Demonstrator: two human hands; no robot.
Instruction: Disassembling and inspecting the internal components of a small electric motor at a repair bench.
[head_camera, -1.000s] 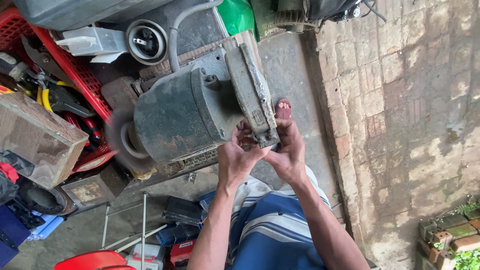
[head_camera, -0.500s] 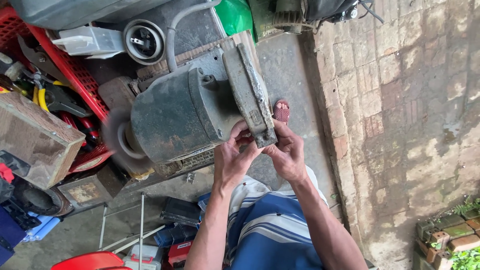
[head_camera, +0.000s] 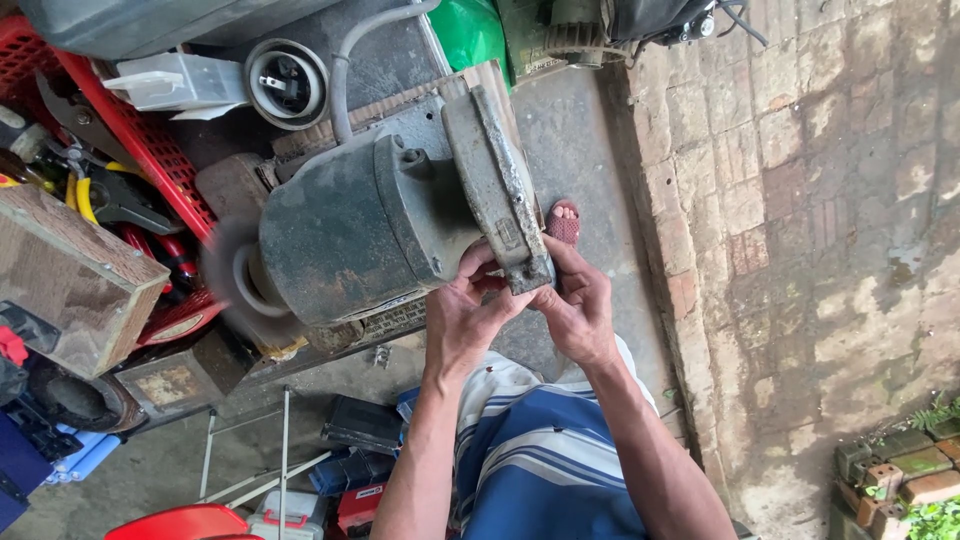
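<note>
A dark, grimy bench grinder motor (head_camera: 340, 240) sits on a low stand. A blurred wire wheel (head_camera: 235, 285) is on its left end and a grey wheel guard (head_camera: 500, 190) on its right end. My left hand (head_camera: 470, 325) and my right hand (head_camera: 578, 310) meet at the guard's lower corner. Their fingers pinch together on a small piece that the hands and guard mostly hide. My sandalled foot (head_camera: 563, 223) shows just beyond the guard. My blue and white striped cloth (head_camera: 545, 455) is below.
A red crate (head_camera: 150, 160) of pliers and tools stands at the left, with a wooden box (head_camera: 70, 280) in front of it. A round black part (head_camera: 287, 83) lies behind the motor. Small cases and a red lid (head_camera: 180, 522) lie on the floor. Brick paving (head_camera: 800, 200) is at the right.
Both hands have stayed at the guard's lower corner, with the fingers shifting slightly. The view has drifted a little.
</note>
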